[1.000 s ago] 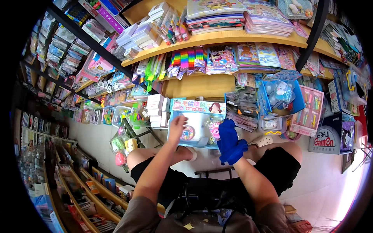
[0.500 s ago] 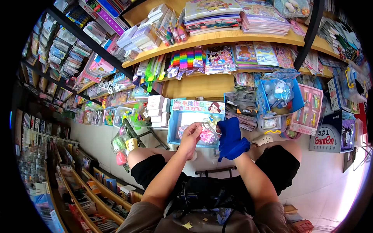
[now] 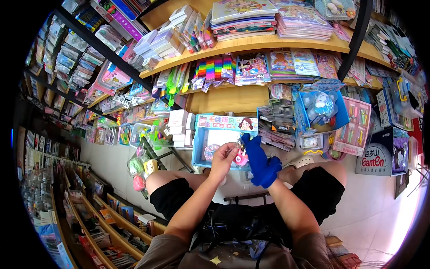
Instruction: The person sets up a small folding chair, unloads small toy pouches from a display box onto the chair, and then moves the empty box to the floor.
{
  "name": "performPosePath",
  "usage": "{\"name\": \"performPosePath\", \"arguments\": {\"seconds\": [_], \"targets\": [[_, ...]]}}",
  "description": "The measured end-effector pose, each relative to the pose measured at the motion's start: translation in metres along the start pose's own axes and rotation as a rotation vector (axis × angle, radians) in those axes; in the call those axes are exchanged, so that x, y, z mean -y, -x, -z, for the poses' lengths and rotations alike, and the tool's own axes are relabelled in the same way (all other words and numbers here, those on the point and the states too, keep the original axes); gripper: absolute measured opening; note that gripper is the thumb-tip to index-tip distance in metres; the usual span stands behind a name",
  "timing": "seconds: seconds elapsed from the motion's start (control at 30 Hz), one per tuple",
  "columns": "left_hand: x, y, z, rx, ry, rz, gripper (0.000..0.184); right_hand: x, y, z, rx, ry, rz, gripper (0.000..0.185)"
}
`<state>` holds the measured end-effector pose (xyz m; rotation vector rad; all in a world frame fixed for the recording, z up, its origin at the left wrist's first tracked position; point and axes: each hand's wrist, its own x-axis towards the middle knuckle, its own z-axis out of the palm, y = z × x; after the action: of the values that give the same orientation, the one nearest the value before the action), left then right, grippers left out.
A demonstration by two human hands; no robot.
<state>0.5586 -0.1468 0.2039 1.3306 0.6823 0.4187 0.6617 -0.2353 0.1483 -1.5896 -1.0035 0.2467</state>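
My left hand [image 3: 223, 160] is bare, its thumb and fingers pinched on a small pink packaged item [image 3: 242, 158] over the lower right of a light blue display box [image 3: 197, 145]. A blue cloth or loose glove [image 3: 259, 159] covers my right hand [image 3: 265, 172], so its fingers are hidden. Its upper end touches or lies very near the pink item. Inside the box a round colourful piece [image 3: 211, 151] lies at the left, partly behind my left hand. The box has a printed header with a cartoon figure.
White small boxes [image 3: 178, 124] are stacked left of the display box. Packaged goods [image 3: 277, 127] and a blue box of plush toys [image 3: 323, 107] stand to the right. Behind is a wooden shelf [image 3: 251, 42] with books. A dark metal stand [image 3: 168, 154] is at the left.
My left hand has come down from the box's upper left to the pink item, which has been lifted and turned. The blue-covered right hand has moved left, close to it.
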Motion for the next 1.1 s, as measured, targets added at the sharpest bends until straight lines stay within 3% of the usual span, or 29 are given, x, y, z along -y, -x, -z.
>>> {"name": "performPosePath", "arguments": {"seconds": [0.1,0.2,0.3,0.4,0.43,0.47,0.5,0.53,0.57,0.6,0.63,0.67,0.73,0.8,1.1], "targets": [[0.008,0.002,0.002,0.073,-0.110,0.040,0.017,0.040,-0.010,0.019,0.027,0.028,0.145,0.006],[0.004,0.006,-0.001,0.078,-0.288,-0.095,0.016,0.041,-0.003,0.021,-0.032,0.267,0.118,0.009],[0.004,0.002,-0.004,0.080,-0.195,-0.090,0.016,0.023,0.007,0.009,-0.127,0.016,-0.028,0.014],[0.005,0.003,0.002,0.034,-0.247,-0.116,0.018,0.006,0.012,0.018,-0.163,0.395,0.194,0.019],[0.008,0.003,0.005,0.046,-0.260,-0.177,0.019,0.005,0.000,0.033,0.200,0.265,-0.080,0.034],[0.001,0.004,0.005,0.055,-0.300,-0.127,0.020,0.006,-0.003,0.041,0.306,0.166,-0.235,0.036],[0.026,-0.005,0.020,0.084,-0.380,-0.250,0.021,0.007,0.003,0.036,0.287,0.036,-0.301,0.038],[0.016,-0.002,0.018,0.111,-0.378,-0.128,0.022,0.008,0.009,0.026,0.206,-0.102,-0.297,0.041],[0.013,0.001,0.012,0.087,-0.424,-0.151,0.027,0.009,0.017,0.013,0.128,-0.270,-0.292,0.043],[0.020,0.006,0.009,0.022,-0.152,-0.029,0.036,0.010,0.020,0.004,0.071,-0.415,-0.277,0.045],[0.032,0.002,0.010,0.031,-0.173,-0.075,0.035,0.009,0.024,0.002,0.022,-0.526,-0.271,0.048],[0.021,0.003,0.000,0.095,-0.166,-0.076,0.020,0.007,0.027,-0.001,-0.026,-0.607,-0.261,0.050],[0.019,0.007,-0.004,0.115,-0.034,0.051,0.012,0.013,0.030,0.006,0.004,-0.599,-0.315,0.048],[0.023,0.007,-0.013,0.105,0.149,0.010,0.006,0.019,0.029,0.009,0.023,-0.562,-0.356,0.046],[0.009,0.024,-0.033,0.265,0.057,-0.090,0.022,0.031,0.026,0.046,0.006,-0.483,-0.516,0.039]]}}
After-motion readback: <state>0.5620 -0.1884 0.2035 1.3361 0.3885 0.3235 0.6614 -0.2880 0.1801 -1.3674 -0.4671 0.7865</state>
